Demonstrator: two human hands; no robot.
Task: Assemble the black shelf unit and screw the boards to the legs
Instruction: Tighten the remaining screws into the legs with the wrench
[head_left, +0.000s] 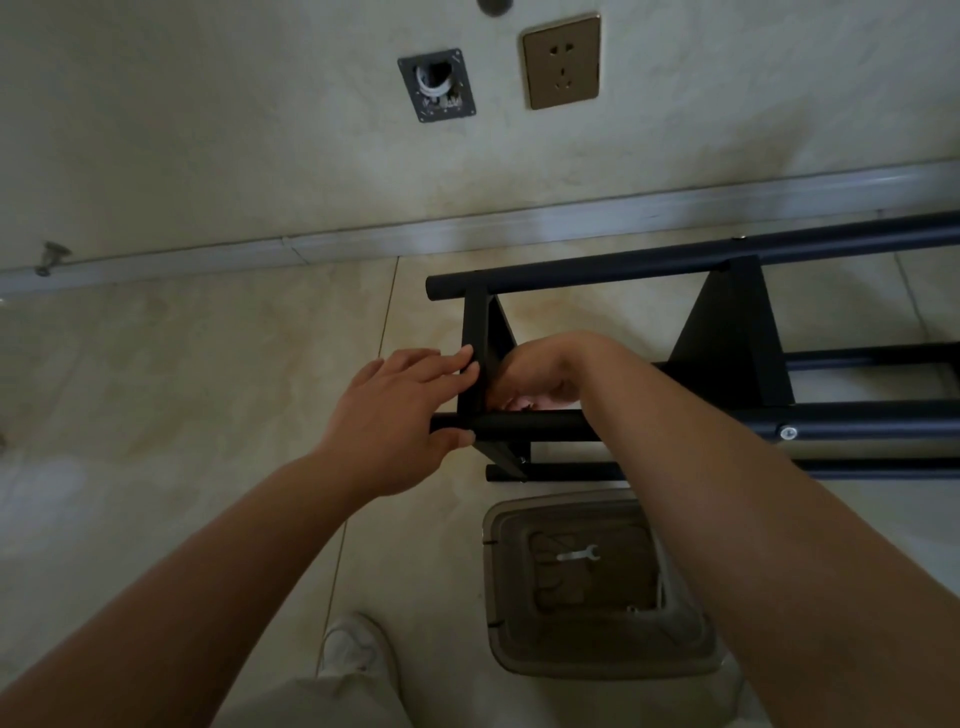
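a: looking at the right hand (540, 379), can you see its fingers?

b: hardly. it's tucked behind the end board (480, 358) of the black shelf unit (727, 332), palm turned down. the fingers curl in above the near leg (535, 423), but i cannot tell if they hold anything.

a: and the left hand (400, 415)?

b: left of centre, gripping. fingers lie against the outer face of that board, thumb hooks under the near leg's end.

a: the shelf itself?

b: lying on its side on the floor tiles (182, 389), centre right, running off the right edge. a second board (732, 338) stands further right; a screw (788, 432) shows on the near leg.

a: any containers?

b: a translucent bin (519, 639) at lower centre, partly covered by the right forearm. a small wrench (577, 554) lies inside; other contents are too dim to name.
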